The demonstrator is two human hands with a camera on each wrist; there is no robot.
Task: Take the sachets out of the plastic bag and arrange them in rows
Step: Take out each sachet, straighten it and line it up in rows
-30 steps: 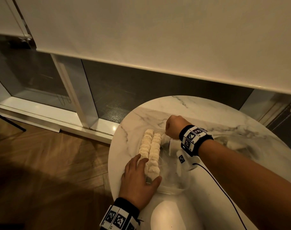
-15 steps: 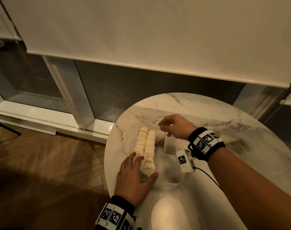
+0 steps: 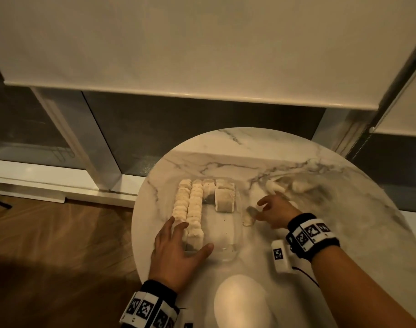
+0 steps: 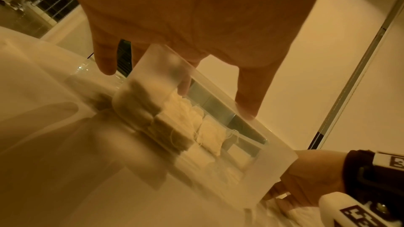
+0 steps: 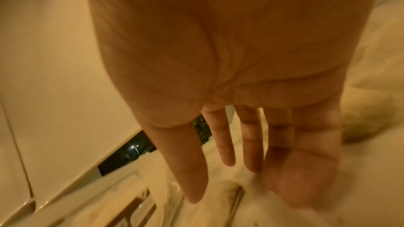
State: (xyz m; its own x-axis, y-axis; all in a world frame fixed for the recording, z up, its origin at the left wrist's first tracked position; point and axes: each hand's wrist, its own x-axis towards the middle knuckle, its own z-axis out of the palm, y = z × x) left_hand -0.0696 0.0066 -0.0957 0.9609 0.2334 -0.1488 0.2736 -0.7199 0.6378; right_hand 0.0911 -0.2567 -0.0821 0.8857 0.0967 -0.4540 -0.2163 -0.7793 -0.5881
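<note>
Resting on the near end of a clear plastic container (image 3: 228,247), the left hand (image 3: 178,254) lies flat, fingers straight, grip released, thumb along the near wall. Sachets (image 3: 190,209) stand inside in two long rows at frame centre, with shorter rows (image 3: 223,197) beside them toward the upper right. Right hand (image 3: 276,213), fingers extended and grip released (the wrist view shows an empty palm), hovers just right of the container, near a loose sachet (image 3: 249,215). Plastic bag (image 3: 297,188) lies crumpled on the marble surface (image 3: 344,233), upper right.
</note>
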